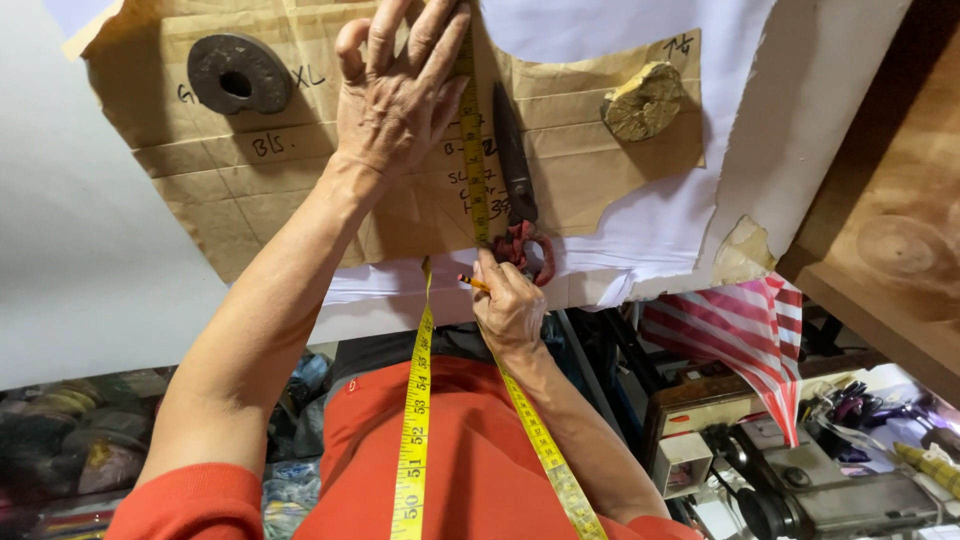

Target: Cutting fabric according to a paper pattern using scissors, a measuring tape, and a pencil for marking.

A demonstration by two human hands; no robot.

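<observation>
Two hands: our left (pixel 395 95) flat on the pattern (pixel 300 170), right (pixel 508 305) pinching a pencil (pixel 472 283); pattern could slip, skewing our line.

The left hand (pixel 398 85) loses its fingertips past the frame's top edge. The right hand (pixel 508 305) hides most of the pencil (pixel 474 283), and the sewing machine (pixel 830 490) at lower right is cut off.
</observation>
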